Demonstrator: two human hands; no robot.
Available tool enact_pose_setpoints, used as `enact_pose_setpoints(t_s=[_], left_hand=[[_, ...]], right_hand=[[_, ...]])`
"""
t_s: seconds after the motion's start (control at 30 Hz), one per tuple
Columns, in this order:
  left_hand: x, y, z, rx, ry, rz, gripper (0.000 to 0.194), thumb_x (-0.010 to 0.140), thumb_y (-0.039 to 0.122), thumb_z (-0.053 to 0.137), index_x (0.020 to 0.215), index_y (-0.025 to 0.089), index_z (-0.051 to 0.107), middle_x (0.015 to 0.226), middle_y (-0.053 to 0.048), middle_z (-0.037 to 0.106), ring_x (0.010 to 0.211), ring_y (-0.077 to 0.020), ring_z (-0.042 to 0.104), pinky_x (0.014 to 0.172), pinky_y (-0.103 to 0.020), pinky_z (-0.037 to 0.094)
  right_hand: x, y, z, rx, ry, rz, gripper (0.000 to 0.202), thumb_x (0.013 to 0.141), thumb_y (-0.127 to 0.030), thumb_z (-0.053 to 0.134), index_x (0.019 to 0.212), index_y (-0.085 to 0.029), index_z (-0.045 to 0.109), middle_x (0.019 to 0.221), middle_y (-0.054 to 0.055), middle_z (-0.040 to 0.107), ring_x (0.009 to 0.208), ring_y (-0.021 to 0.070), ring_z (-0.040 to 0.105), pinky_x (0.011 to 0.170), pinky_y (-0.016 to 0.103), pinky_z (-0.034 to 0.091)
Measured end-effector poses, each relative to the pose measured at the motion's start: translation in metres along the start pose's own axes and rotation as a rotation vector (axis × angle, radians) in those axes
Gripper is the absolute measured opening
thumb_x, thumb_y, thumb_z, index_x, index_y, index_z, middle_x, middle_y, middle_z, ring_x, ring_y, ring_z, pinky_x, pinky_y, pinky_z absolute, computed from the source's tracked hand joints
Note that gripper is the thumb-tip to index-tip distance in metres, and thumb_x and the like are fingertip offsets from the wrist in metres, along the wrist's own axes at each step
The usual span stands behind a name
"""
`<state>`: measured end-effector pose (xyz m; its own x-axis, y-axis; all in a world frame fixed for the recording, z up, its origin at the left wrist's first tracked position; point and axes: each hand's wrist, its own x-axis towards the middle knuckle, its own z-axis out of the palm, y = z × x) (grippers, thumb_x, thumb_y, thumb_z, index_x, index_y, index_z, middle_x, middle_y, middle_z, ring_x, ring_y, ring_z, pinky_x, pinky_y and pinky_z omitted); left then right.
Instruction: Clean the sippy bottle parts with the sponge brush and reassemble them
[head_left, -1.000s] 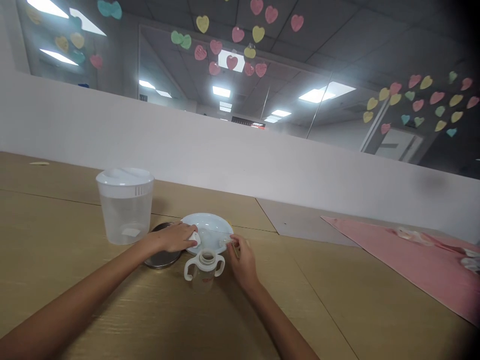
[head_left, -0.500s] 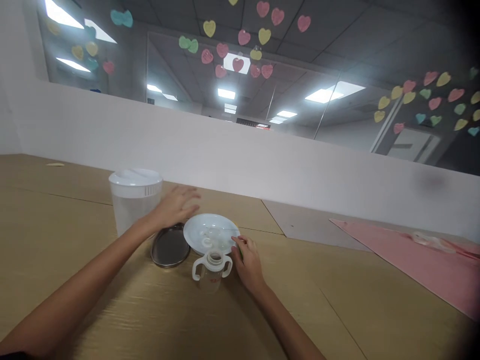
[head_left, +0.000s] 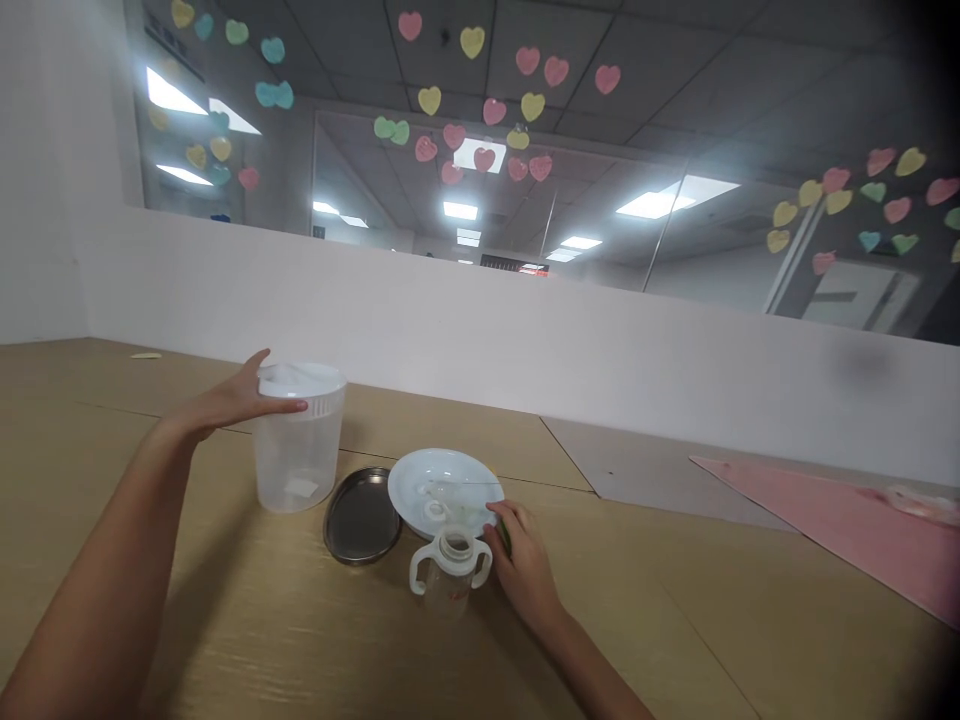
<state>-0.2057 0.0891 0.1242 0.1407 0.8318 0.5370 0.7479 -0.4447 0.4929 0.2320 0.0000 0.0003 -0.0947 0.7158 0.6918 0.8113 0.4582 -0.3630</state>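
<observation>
Fingers of left hand spread at bucket rim; right hand, grip unclear, curls at plate edge.

Table with tub, tray, bottle

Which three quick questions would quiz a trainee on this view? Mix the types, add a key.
1. Which hand is at the lidded container?
2. True or false: the two-handled bottle stands upright with its mouth uncovered.
3. Fill in: between the lidded container and the white bowl lies a shallow ____.

Key:
1. The left hand.
2. True.
3. Metal tray.
</observation>
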Motion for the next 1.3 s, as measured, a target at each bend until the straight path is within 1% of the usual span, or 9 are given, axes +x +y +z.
enact_pose_setpoints(t_s=[0.13, 0.33, 0.5, 0.63, 0.73, 0.87, 1.07, 1.2, 1.3], left_hand=[[-0.003, 0.009, 0.001, -0.144, -0.065, -0.213, 0.114, 0.063, 0.062, 0.070, 0.146, 0.022, 0.004, 0.142, -0.017, 0.038, 0.126, -0.0349, 0.043, 0.095, -0.045, 0.047], [0.005, 0.018, 0.011, -0.147, -0.015, -0.199, 0.114, 0.060, 0.060, 0.072, 0.146, 0.018, 0.010, 0.143, -0.020, 0.035, 0.124, -0.0342, 0.046, 0.097, -0.044, 0.045], [0.010, 0.063, 0.025, 0.109, -0.015, 0.047, 0.112, 0.055, 0.062, 0.072, 0.143, 0.016, 0.021, 0.141, -0.018, 0.040, 0.126, -0.0382, 0.041, 0.100, -0.046, 0.039], [0.006, 0.105, 0.044, 0.143, 0.065, 0.255, 0.113, 0.055, 0.056, 0.073, 0.144, 0.014, 0.017, 0.145, -0.018, 0.032, 0.131, -0.0365, 0.033, 0.105, -0.045, 0.033], [0.003, 0.123, 0.058, 0.167, 0.118, 0.356, 0.112, 0.057, 0.050, 0.075, 0.143, 0.014, 0.014, 0.146, -0.019, 0.029, 0.133, -0.0361, 0.029, 0.107, -0.047, 0.030], [0.001, 0.129, 0.071, 0.286, 0.137, 0.426, 0.112, 0.060, 0.039, 0.077, 0.144, 0.013, 0.008, 0.148, -0.022, 0.024, 0.136, -0.0375, 0.021, 0.110, -0.050, 0.022], [0.001, 0.128, 0.080, 0.427, 0.099, 0.419, 0.109, 0.064, 0.031, 0.075, 0.146, 0.014, 0.005, 0.151, -0.022, 0.017, 0.138, -0.0396, 0.016, 0.109, -0.054, 0.020], [0.003, 0.124, 0.082, 0.380, 0.091, 0.418, 0.108, 0.063, 0.033, 0.075, 0.146, 0.013, 0.008, 0.150, -0.021, 0.019, 0.138, -0.0388, 0.016, 0.111, -0.053, 0.018], [0.007, 0.115, 0.083, 0.214, 0.089, 0.387, 0.112, 0.060, 0.044, 0.076, 0.145, 0.013, 0.010, 0.149, -0.020, 0.023, 0.136, -0.0370, 0.022, 0.111, -0.049, 0.022]], right_hand=[[0.001, 0.000, -0.001, 0.015, -0.016, 0.002, 0.025, 0.088, -0.028, 0.044, 0.106, -0.022, 0.060, 0.106, 0.008, 0.061, 0.100, 0.0223, 0.058, 0.085, 0.037, 0.050], [0.001, -0.003, -0.002, 0.028, -0.036, 0.034, 0.025, 0.089, -0.029, 0.043, 0.106, -0.021, 0.059, 0.106, 0.008, 0.061, 0.100, 0.0222, 0.059, 0.086, 0.037, 0.050], [-0.001, -0.002, -0.002, 0.014, -0.041, 0.022, 0.025, 0.089, -0.029, 0.043, 0.106, -0.021, 0.059, 0.107, 0.008, 0.061, 0.100, 0.0217, 0.059, 0.085, 0.036, 0.050], [-0.001, 0.000, -0.001, 0.009, -0.039, 0.003, 0.025, 0.089, -0.030, 0.043, 0.106, -0.021, 0.058, 0.107, 0.008, 0.061, 0.102, 0.0219, 0.058, 0.085, 0.037, 0.050], [-0.002, 0.001, -0.001, 0.007, -0.051, -0.001, 0.025, 0.090, -0.030, 0.043, 0.107, -0.021, 0.058, 0.109, 0.009, 0.060, 0.103, 0.0219, 0.058, 0.086, 0.037, 0.050], [-0.002, 0.001, 0.001, 0.004, -0.057, -0.007, 0.025, 0.090, -0.029, 0.042, 0.108, -0.020, 0.058, 0.110, 0.009, 0.059, 0.103, 0.0220, 0.057, 0.086, 0.037, 0.050], [-0.002, 0.001, 0.002, -0.003, -0.084, 0.011, 0.026, 0.091, -0.028, 0.040, 0.107, -0.018, 0.058, 0.113, 0.012, 0.057, 0.107, 0.0232, 0.056, 0.091, 0.040, 0.048], [-0.003, 0.001, 0.002, -0.006, -0.087, 0.006, 0.026, 0.091, -0.028, 0.041, 0.104, -0.017, 0.060, 0.112, 0.012, 0.057, 0.107, 0.0238, 0.056, 0.091, 0.040, 0.048], [-0.003, 0.000, 0.002, -0.011, -0.090, 0.018, 0.026, 0.090, -0.027, 0.041, 0.103, -0.017, 0.061, 0.112, 0.013, 0.056, 0.107, 0.0239, 0.056, 0.090, 0.040, 0.048]])
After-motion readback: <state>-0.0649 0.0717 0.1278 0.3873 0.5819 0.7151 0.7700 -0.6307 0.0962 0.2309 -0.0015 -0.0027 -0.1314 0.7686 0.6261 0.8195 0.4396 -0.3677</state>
